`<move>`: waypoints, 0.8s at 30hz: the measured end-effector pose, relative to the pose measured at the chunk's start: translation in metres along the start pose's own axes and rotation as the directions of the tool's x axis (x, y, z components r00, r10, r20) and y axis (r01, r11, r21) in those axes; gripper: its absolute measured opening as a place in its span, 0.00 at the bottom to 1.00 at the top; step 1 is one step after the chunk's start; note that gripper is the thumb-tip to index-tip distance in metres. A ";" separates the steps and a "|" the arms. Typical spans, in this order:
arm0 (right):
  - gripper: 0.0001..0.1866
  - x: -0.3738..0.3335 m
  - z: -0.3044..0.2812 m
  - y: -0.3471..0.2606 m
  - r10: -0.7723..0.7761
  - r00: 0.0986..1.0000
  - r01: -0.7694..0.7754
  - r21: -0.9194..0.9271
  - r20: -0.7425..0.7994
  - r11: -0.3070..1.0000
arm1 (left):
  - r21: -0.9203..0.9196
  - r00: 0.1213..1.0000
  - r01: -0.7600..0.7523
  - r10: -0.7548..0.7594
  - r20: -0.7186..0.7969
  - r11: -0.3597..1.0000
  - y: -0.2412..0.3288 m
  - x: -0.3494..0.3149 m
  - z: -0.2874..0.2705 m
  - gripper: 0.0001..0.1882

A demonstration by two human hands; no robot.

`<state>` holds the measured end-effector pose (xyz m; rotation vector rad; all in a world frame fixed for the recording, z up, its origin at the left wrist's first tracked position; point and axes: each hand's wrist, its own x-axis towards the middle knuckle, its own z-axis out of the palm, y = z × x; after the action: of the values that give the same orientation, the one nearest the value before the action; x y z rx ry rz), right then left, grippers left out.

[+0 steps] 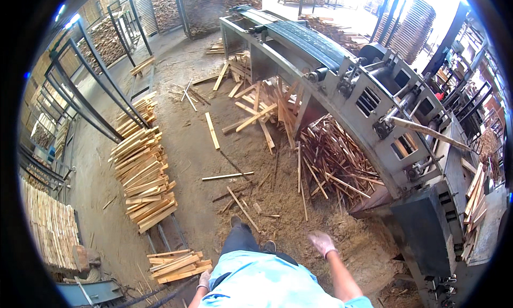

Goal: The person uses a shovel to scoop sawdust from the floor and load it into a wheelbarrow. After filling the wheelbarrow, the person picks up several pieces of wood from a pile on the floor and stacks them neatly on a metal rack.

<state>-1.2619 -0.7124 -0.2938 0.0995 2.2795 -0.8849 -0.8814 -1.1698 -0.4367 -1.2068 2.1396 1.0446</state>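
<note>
A: Where are the hands?

B: The left hand (204, 279) is low, just beside the right-hand ends of the small pile (180, 267). The right hand (322, 244) is well apart from it, out over the sawdust-strewn floor (355, 244).

A: Is either one gripping?

B: The right has its fingers extended and carries nothing. The left's fingers are partly lost against the person's side, so neither its grip nor any contact with the wood can be made out.

A: Why does the wood sit like that?

B: Probably for support: the small pile lies across the rails (165, 235), which would bear each board at more than one spot. The long stack (145, 174) beyond is laid crosswise too, likely for the same reason.

A: And the right arm, so far out?

B: Perhaps for balance; nothing is within its grasp.

A: Which way do the boards in the small pile point?

B: Their long axis runs mostly left to right across the person's front, the right ends angled slightly away. They lie flat, roughly side by side, a few skewed, with ends not quite flush.
</note>
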 end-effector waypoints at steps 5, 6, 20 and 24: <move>0.29 -0.042 0.055 0.081 0.299 0.934 -0.204 -0.395 0.197 0.896 | 0.089 0.998 -0.038 0.033 0.050 0.995 0.154 0.024 -0.078 0.24; 0.30 -0.044 0.078 0.155 0.278 0.909 -0.135 -0.414 0.309 0.900 | 0.085 0.995 -0.058 0.050 0.088 0.995 0.188 0.036 -0.084 0.24; 0.21 0.138 -0.014 -0.127 0.217 0.971 -0.221 -0.026 -0.101 0.975 | 0.031 0.983 -0.178 0.176 0.048 0.984 0.315 0.276 -0.226 0.21; 0.27 0.220 -0.065 -0.226 0.282 0.956 -0.285 -0.030 -0.088 0.958 | -0.382 0.998 -0.039 0.020 -0.052 0.923 0.367 0.299 -0.268 0.21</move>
<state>-1.5348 -0.8812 -0.2670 0.4409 2.2837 -0.6927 -1.3573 -1.4163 -0.3425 -1.3850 2.0522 1.5145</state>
